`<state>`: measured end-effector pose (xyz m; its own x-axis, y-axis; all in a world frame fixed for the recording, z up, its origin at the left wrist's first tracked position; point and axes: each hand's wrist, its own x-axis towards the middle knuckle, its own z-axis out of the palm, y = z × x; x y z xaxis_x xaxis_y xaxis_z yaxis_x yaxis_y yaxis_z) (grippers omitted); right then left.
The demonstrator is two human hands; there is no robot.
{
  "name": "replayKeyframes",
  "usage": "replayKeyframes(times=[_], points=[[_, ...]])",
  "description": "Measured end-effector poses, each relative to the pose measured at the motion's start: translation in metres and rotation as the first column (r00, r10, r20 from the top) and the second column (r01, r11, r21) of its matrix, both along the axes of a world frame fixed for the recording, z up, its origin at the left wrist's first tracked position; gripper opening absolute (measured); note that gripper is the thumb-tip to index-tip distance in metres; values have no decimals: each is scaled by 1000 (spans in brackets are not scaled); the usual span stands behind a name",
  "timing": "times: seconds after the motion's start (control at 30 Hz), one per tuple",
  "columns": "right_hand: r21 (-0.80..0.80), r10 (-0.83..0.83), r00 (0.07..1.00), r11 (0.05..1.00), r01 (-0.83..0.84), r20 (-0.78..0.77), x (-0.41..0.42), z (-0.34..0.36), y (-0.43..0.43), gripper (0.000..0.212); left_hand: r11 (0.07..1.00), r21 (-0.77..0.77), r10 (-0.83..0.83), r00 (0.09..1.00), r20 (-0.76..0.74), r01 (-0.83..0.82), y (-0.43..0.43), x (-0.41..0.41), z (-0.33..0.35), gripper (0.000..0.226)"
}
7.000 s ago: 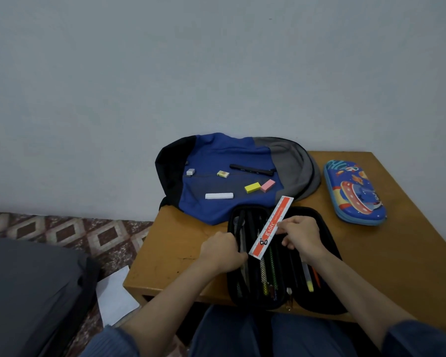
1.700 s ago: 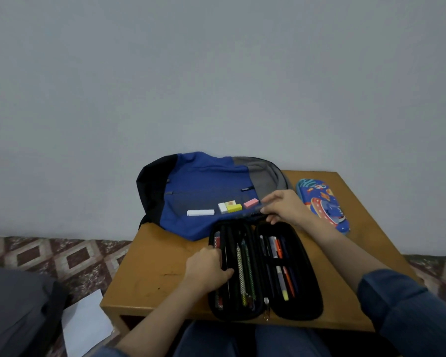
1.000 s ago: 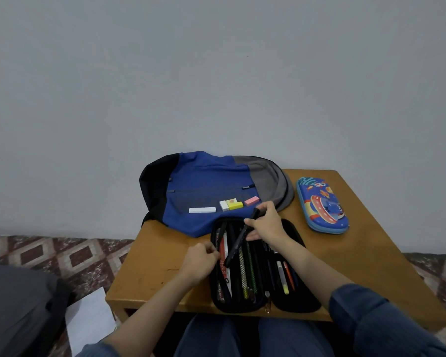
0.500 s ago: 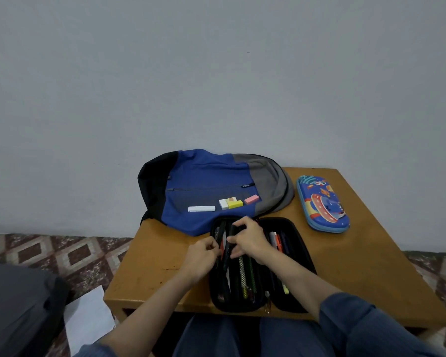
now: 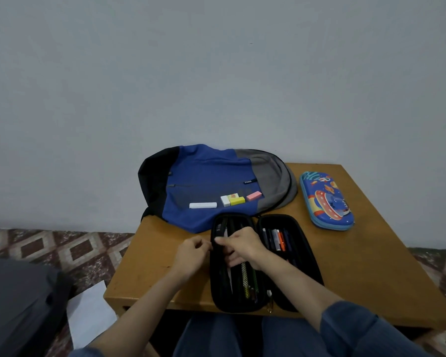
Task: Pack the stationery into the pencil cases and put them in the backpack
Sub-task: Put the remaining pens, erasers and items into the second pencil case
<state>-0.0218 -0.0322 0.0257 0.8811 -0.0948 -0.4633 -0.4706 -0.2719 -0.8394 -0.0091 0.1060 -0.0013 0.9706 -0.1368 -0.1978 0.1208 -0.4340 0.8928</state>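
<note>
A black pencil case (image 5: 304, 274) lies open on the wooden table (image 5: 376, 266), with pens and pencils in both halves. My left hand (image 5: 191, 253) pinches its left rim. My right hand (image 5: 242, 244) is curled over the left half and holds a black pen (image 5: 220, 228) among the pens there; its lower part is hidden by my fingers. Behind the case lies a blue, black and grey backpack (image 5: 206, 176). On it rest a long white eraser (image 5: 203, 205), a white and yellow eraser pair (image 5: 231, 200) and a pink eraser (image 5: 254, 195). A closed blue rocket pencil case (image 5: 326, 202) lies at the right.
The table stands against a plain grey wall. Left of it is a patterned tile floor with a white sheet of paper (image 5: 90, 315) and a dark grey bag (image 5: 16, 305). My knees are under the table's front edge.
My right hand took the black pen from the backpack and brought it down into the left half of the black case. The ruler held earlier is no longer in sight. My left hand stayed on the rim.
</note>
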Motion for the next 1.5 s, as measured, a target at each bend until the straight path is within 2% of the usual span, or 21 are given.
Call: replayKeyframes(times=[0.1,0.2,0.23,0.3,0.33,0.4,0.47,0.53,0.57,0.63,0.7,0.77,0.9,1.0,1.13,1.37,1.43,1.5], points=[[-200,-20,988,978,51,154,-2,-16,6,22,999,10,44,999,-11,-44,3,4,-4,24],[-241,-46,968,965,107,248,-1,-23,6,43,998,43,36,999,4,-36,5,6,-10,22],[-289,2,954,953,89,300,-3,-22,6,48,998,46,33,999,16,-34,5,6,-11,22],[-487,186,912,873,17,365,-5,-23,5,42,998,45,42,997,68,-45,6,6,-10,21],[-583,268,894,812,-11,358,-6,-23,7,35,997,52,51,993,105,-57,7,7,-11,20],[-670,349,878,741,-45,327,-7,-25,7,27,989,115,67,972,224,-95,12,9,-9,15],[-691,367,870,721,-42,330,-5,-24,5,24,954,250,55,917,396,-165,21,16,-8,9],[-718,379,860,695,-22,340,2,-17,4,20,897,408,-69,859,507,-169,32,27,-12,28],[-723,374,861,691,-11,345,7,-13,4,20,861,491,-154,854,498,-131,37,32,-15,38],[-733,377,854,680,8,359,21,-6,7,19,762,648,-293,882,369,-18,47,37,-25,50],[-743,406,835,669,5,371,40,-3,8,20,686,724,-338,912,234,69,53,36,-38,56],[-739,434,817,674,-15,379,58,0,11,20,669,740,-335,918,212,74,55,32,-46,66],[-766,490,792,642,-44,365,91,-5,17,22,698,715,-321,908,271,34,54,34,-50,73],[-792,538,789,601,-112,297,111,-14,23,33,708,706,-316,905,286,24,56,35,-53,74],[-856,594,791,478,-199,148,124,-26,30,46,734,679,-295,905,307,9,56,34,-52,67],[-906,590,795,402,-135,143,126,-21,39,25,738,675,-283,906,316,-4,56,33,-53,64],[-886,581,783,455,-88,221,122,-18,38,21,740,673,-279,907,315,-6,56,34,-53,64],[-811,517,777,585,-14,359,117,-12,34,18,743,669,-277,908,315,-5,57,35,-53,65]])
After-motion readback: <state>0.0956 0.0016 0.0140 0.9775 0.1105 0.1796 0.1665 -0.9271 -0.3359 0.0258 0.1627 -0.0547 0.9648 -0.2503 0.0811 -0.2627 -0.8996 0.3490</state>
